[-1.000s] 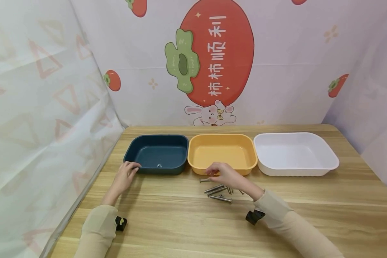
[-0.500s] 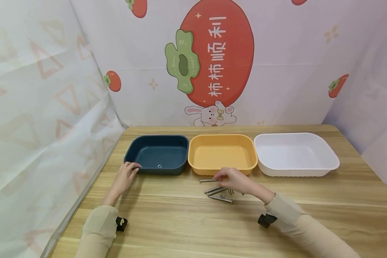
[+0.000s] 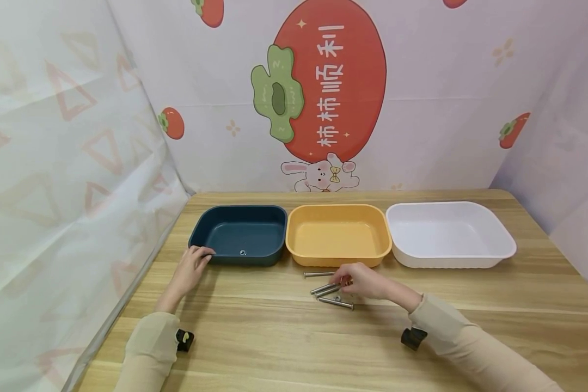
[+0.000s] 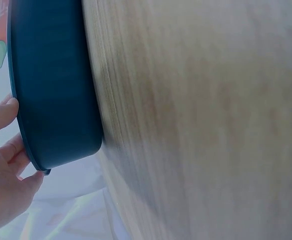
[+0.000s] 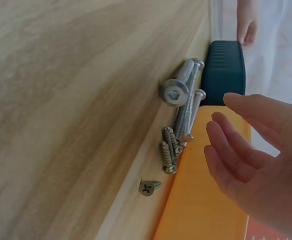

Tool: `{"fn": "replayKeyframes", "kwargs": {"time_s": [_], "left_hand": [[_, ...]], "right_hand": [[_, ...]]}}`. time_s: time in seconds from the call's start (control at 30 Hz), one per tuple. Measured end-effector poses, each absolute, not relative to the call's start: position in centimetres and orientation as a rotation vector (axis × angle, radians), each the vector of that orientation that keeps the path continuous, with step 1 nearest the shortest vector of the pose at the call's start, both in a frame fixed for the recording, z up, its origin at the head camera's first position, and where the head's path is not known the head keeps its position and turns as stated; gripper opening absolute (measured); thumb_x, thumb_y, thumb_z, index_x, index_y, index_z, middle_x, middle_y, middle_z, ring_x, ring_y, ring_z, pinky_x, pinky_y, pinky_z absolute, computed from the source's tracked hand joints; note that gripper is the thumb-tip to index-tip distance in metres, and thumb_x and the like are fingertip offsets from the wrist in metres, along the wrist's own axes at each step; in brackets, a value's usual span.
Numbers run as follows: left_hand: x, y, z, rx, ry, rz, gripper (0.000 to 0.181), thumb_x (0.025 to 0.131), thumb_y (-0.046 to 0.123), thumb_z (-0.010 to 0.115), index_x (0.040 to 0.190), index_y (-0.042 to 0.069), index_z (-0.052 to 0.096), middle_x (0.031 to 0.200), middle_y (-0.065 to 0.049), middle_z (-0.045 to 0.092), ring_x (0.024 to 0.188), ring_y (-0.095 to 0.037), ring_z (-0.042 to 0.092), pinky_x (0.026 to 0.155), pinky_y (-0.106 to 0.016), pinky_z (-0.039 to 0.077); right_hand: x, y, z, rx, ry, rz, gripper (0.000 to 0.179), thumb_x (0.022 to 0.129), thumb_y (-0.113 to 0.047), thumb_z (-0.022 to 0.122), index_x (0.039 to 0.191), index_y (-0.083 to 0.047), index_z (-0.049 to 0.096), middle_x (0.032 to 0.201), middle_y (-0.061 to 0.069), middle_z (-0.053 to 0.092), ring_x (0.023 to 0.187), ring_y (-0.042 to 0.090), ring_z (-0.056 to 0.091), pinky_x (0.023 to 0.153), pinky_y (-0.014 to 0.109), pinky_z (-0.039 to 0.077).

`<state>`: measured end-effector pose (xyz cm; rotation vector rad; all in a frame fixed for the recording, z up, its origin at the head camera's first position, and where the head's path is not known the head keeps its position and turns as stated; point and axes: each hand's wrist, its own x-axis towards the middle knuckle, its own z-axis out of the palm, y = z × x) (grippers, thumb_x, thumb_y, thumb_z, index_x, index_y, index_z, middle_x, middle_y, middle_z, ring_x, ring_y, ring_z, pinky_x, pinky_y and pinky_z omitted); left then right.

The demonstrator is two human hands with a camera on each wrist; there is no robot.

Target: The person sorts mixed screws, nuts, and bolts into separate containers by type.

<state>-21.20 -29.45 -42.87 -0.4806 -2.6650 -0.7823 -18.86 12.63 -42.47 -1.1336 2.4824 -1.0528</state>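
My left hand [image 3: 188, 269] grips the near left corner of the dark teal tray [image 4: 56, 85], its fingers at the rim. Inside that tray lies one small metal nut [image 3: 243, 252]. Over a loose pile of hardware my right hand [image 3: 363, 281] hovers, fingers loosely bent, nothing held between them in the right wrist view. The pile has several long silver bolts [image 3: 335, 302], one with a hex-socket head [image 5: 174, 93]. Short yellowish screws [image 5: 168, 159] lie beside them, and a cross-head screw [image 5: 147, 188] sits apart. Another nut [image 3: 337, 298] rests among the bolts.
A yellow tray [image 3: 339, 257] stands directly behind the pile, between the teal tray and a white tray [image 3: 451, 260] on the right. All three line the back of the wooden table [image 3: 274, 343]. A printed cloth [image 3: 421, 109] hangs behind.
My right hand has moved right and toward me, from the lone bolt by the yellow tray to above the pile's right side. My left hand stays on the teal tray.
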Motion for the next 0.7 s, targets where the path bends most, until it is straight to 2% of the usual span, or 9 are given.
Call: {"fn": "replayKeyframes", "kwargs": {"time_s": [0.33,0.7], "left_hand": [[-21.2,-29.4,-42.9,-0.479,-2.660,-0.779,0.011,0.084,-0.003,0.053,0.093,-0.002,0.061,0.091,-0.017,0.052,0.086,-0.033,0.045,0.074,-0.046,0.036],[-21.2,-29.4,-42.9,-0.485,-2.653,-0.773,0.010,0.084,-0.003,0.054,0.092,-0.001,0.061,0.090,-0.017,0.052,0.085,-0.033,0.045,0.073,-0.045,0.036]], "right_hand": [[-19.1,12.8,-43.4,-1.168,2.426,-1.028,0.020,0.074,0.005,0.064,0.093,0.001,0.065,0.089,0.008,0.064,0.076,0.015,0.059,0.066,0.023,0.047],[-19.2,12.5,-43.9,-1.182,2.415,-1.000,0.019,0.073,0.006,0.061,0.090,0.000,0.066,0.084,0.004,0.062,0.072,0.008,0.056,0.063,0.019,0.046]]}}
